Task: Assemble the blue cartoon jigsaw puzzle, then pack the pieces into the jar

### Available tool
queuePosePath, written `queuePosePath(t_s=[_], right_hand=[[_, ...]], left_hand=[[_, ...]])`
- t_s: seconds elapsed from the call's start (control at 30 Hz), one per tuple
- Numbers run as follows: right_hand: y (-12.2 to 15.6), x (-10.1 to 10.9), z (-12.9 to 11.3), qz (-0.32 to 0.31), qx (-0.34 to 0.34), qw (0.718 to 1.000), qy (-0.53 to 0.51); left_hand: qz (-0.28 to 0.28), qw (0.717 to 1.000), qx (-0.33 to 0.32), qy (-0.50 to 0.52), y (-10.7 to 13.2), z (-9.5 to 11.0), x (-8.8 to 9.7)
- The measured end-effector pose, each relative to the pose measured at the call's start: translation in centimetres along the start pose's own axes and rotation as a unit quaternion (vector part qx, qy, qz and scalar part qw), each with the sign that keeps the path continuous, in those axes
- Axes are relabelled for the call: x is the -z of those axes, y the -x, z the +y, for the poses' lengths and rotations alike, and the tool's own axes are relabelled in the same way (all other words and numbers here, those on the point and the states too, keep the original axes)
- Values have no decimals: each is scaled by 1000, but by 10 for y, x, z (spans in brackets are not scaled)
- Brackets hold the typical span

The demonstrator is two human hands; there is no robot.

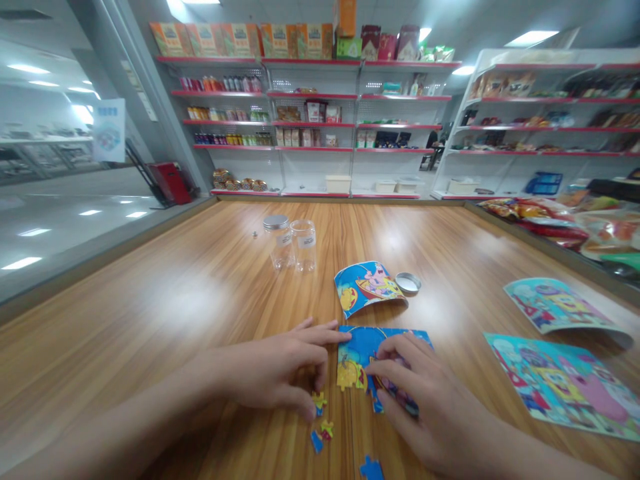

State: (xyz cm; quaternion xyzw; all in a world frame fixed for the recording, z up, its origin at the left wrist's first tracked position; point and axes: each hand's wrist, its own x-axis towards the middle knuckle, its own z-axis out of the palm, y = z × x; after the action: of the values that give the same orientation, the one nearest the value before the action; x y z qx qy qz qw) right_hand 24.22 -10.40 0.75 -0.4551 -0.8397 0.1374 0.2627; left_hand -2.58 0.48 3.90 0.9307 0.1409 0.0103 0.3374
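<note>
A partly joined jigsaw puzzle [361, 341] with blue and yellow cartoon art lies flat before me. My left hand [293, 363] is open, its index fingertip touching the puzzle's upper left edge. Its thumb is beside a loose yellow-and-blue puzzle piece [319, 403]. My right hand [425, 390] covers the puzzle's right part, fingers bent, with thumb and index fingertip around a puzzle piece [375, 392] at the lower edge. The hand hides much of that area. Nearer me lie a red-and-yellow piece [327, 429], a blue piece [317, 441] and another blue piece [371, 468].
Behind the puzzle are a curled picture sheet [367, 287] and a metal lid [409, 283]. Farther back stand a lidded clear jar [281, 250] and an open jar [303, 247]. Right are a second puzzle [565, 387], another sheet [560, 303] and snack bags [545, 220].
</note>
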Motion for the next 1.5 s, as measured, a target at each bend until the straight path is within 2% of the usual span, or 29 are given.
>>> queuePosePath(t_s=[0.2, 0.5, 0.77, 1.17, 1.5], right_hand=[[0, 0, 0, 7, 9, 1000, 1], [0, -1, 0, 5, 2, 1000, 2], [0, -1, 0, 6, 5, 1000, 2], [-1, -1, 0, 2, 1, 1000, 4], [-1, -1, 0, 8, 7, 1000, 3]], left_hand=[[33, 999, 32, -23, 0, 17, -6], [74, 994, -5, -77, -9, 20, -19], [112, 991, -36, -68, -12, 17, -28], [113, 992, 22, -52, -11, 22, -24], [123, 991, 11, -56, -11, 22, -24]])
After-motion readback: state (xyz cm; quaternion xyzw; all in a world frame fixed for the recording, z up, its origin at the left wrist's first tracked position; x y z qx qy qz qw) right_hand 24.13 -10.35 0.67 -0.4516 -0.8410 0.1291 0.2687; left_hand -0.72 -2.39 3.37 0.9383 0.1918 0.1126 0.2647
